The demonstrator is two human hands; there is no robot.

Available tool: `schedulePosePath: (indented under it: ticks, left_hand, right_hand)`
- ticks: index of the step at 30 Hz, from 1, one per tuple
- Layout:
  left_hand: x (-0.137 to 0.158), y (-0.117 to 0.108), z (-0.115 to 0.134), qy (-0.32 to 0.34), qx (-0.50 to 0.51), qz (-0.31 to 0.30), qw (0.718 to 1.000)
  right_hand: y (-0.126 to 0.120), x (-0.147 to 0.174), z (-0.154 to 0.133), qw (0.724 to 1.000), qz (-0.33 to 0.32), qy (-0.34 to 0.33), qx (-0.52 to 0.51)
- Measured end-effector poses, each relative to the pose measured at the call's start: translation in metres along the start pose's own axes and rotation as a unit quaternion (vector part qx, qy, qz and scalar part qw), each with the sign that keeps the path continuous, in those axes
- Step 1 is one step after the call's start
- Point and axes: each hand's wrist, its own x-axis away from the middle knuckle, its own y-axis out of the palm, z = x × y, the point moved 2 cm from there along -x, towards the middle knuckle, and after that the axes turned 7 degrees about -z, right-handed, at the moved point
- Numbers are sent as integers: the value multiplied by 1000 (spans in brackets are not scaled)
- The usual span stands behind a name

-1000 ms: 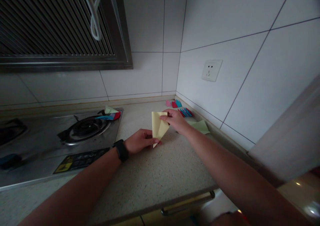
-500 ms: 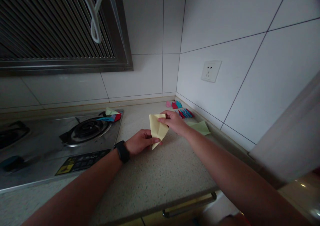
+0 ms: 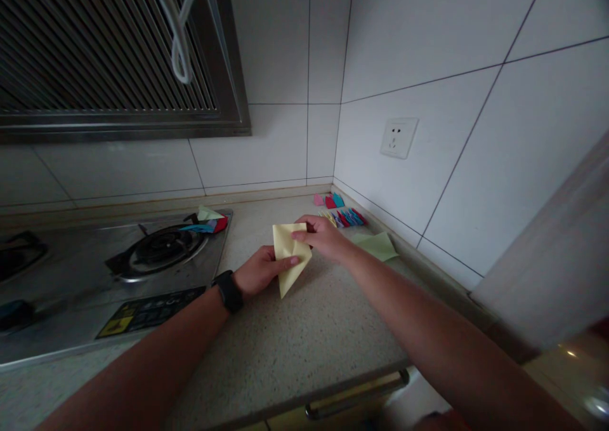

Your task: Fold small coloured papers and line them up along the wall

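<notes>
A folded sheet of pale yellow paper [image 3: 289, 272] is held up above the counter, its lower end narrowing to a point. My left hand [image 3: 259, 271] grips its left side, thumb lying across the front and the other fingers behind. At the paper's upper right edge, my right hand [image 3: 323, 237] pinches it between thumb and fingers. Behind my right wrist, a light green sheet of paper [image 3: 378, 245] lies on the counter. Several small folded papers [image 3: 349, 217] in red, blue and yellow stand in a row near the corner, with pink, red and teal ones behind.
The speckled counter [image 3: 285, 355] meets tiled walls at the back and right. To the left sits a gas stove [image 3: 157, 247] with folded papers [image 3: 209, 221] on its right corner. A range hood [image 3: 118, 56] and a white cable [image 3: 181, 50] hang above; a wall socket [image 3: 398, 138] is at right.
Both hands have shifted slightly left and down with the yellow paper. My left thumb now sits higher on its front, and more of the lower point shows.
</notes>
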Motion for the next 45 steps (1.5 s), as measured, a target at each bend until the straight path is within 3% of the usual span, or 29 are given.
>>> schedulePosePath:
  ticks: [6,13,18,24,28,35,40,45]
  left_hand:
    - [-2,-2,-2,-8,14,-4,1000]
    - [-2,-10,-1,-40,-93,-1,995]
    - [-2,-21,0,-49,-134,42,989]
    - [-2,-35,0,-58,-212,111,969]
    - [-1,-42,-1,-26,-207,157,965]
    - [-4,-46,-11,-7,-180,172,968]
    - [-6,-53,-15,23,-135,187,973]
    - [-7,-56,-14,69,-84,196,975]
  right_hand:
    - [-6,-1,1,1000,13,-18,4]
    - [-24,-2,0,996,80,-36,35]
    - [-40,-3,7,990,123,-30,68]
    - [-49,-3,21,992,74,0,98]
    - [-57,-1,27,993,84,7,83]
    - [-57,1,32,996,54,63,37]
    - [-59,1,35,997,49,51,12]
    - [-58,1,30,996,46,30,73]
